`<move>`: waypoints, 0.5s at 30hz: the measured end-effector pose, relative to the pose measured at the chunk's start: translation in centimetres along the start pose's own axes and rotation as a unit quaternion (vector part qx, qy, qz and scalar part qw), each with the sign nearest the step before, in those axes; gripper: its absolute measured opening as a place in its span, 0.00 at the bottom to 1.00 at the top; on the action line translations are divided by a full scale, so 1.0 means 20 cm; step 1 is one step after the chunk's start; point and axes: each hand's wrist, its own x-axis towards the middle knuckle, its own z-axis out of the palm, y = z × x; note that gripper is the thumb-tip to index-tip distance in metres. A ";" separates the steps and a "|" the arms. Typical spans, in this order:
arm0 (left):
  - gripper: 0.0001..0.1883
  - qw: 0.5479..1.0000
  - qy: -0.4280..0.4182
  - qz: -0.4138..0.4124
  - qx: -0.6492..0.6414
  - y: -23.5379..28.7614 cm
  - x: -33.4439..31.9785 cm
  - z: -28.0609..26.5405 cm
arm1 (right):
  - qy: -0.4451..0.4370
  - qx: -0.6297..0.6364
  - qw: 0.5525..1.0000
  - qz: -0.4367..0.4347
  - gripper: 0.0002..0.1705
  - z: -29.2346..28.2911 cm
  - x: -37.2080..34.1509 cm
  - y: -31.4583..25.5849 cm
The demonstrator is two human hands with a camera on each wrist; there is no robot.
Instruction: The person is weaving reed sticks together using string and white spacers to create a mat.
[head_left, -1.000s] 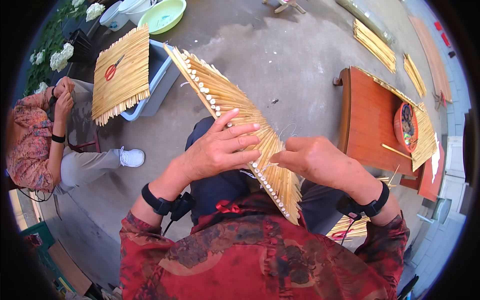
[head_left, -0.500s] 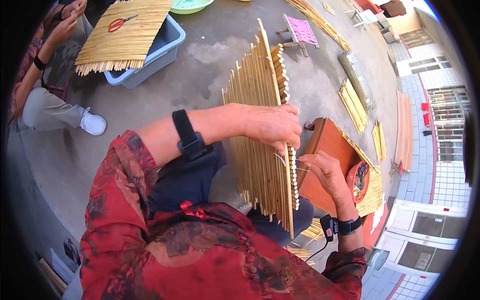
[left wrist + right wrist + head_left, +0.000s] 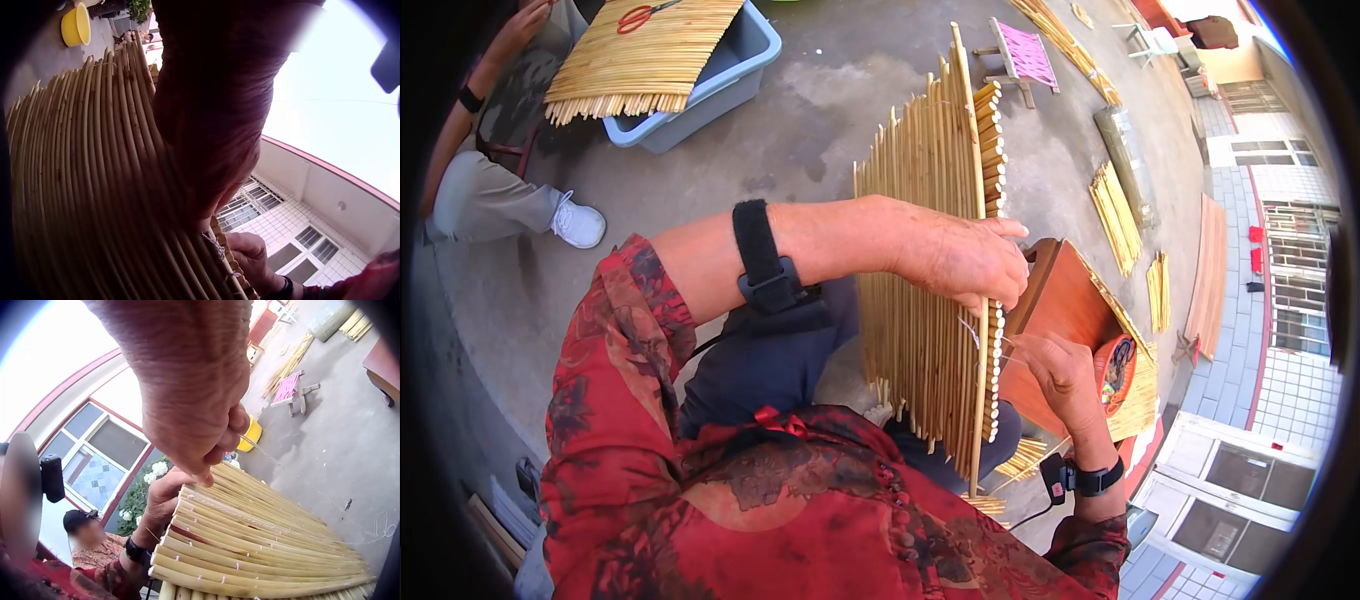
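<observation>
Stalk mat [image 3: 925, 370] is propped up over the person's lap, pretty near that reddish worktop [image 3: 1045, 315]. Left hand [image 3: 970, 262] has its fingers gripping the mat's edge, while the right hand's [image 3: 1062, 378] fingers are closed, pinching a thin pale thread [image 3: 262, 451] that runs to the mat.

Probably a home's courtyard. Concrete ground [image 3: 830, 110] lies at upper middle, a tiled wall [image 3: 1290, 370] and barred window [image 3: 1302, 245] at right; the left wrist view shows sky [image 3: 337, 69].

Left arm [image 3: 830, 240] outstretched, right fingers [image 3: 1034, 350] curled
</observation>
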 end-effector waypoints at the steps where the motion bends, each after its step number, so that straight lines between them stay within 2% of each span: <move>1: 0.08 1.000 0.000 0.000 -0.001 0.00 0.00 0.00 | -0.001 0.001 1.000 0.000 0.15 0.00 0.00 -0.01; 10: 0.07 1.000 0.021 0.009 -0.013 0.04 -0.02 0.01 | -0.014 0.037 0.999 0.000 0.20 0.00 0.01 -0.04; 15: 0.08 0.999 0.027 0.014 0.010 0.04 -0.03 0.02 | -0.041 -0.018 0.998 -0.033 0.21 -0.02 0.04 -0.02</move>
